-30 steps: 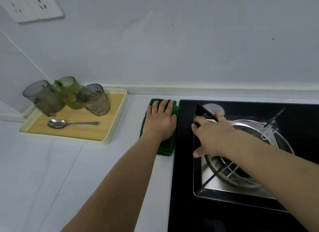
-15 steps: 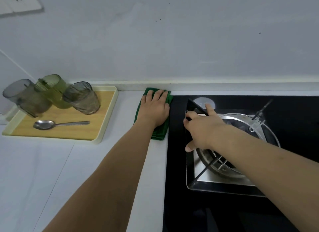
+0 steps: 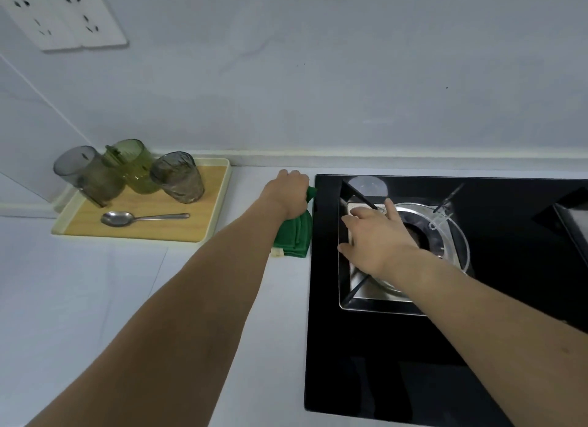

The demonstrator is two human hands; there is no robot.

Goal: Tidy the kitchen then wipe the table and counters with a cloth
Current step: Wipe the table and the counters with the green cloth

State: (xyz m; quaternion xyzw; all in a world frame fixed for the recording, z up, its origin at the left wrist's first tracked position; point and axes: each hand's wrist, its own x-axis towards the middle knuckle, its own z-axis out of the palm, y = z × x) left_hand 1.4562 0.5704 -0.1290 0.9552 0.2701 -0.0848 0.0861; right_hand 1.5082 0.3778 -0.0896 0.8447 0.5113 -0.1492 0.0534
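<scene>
Right hand (image 3: 375, 235) lies spread, fingers relaxed, on the steel burner tray (image 3: 356, 294) of the black hob (image 3: 381, 363). Further back, the left hand (image 3: 288, 193) has its fingers curled round a folded dark green cloth (image 3: 294, 237), bunched on the white counter (image 3: 95, 299) right against the hob's edge.

The cloth (image 3: 294, 235) is green. Left of it, the tray (image 3: 203, 235) is yellow; right, the stove (image 3: 397, 379) is black.

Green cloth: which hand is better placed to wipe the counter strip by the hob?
Left. The left hand already grips the green cloth on the white counter. The right hand rests on the burner grate.
</scene>
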